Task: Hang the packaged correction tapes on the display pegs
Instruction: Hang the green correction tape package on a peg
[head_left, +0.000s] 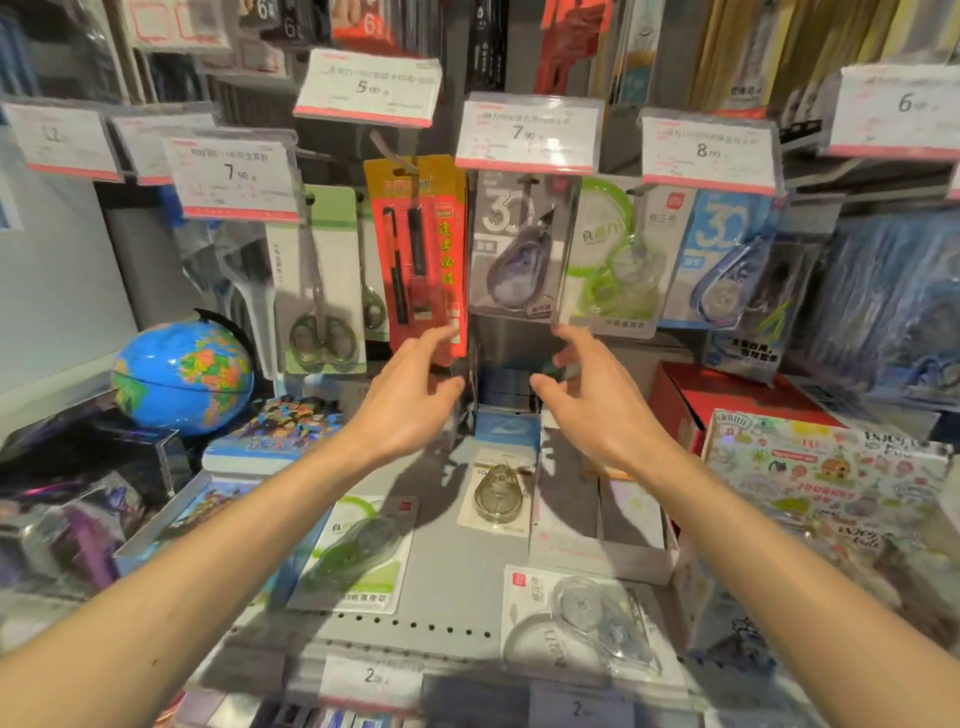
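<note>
A grey packaged correction tape hangs on a peg under the 7.90 price tag. To its right hang a green one and a blue one. My left hand and my right hand are raised just below the grey pack, fingers relaxed, holding nothing. Three more packs lie flat on the grey shelf: a green one, a small brownish one and a clear one.
A red pen pack and scissors packs hang to the left of the tapes. A globe stands at the left. A red box and sticker sheets are at the right. Price tags stick out above.
</note>
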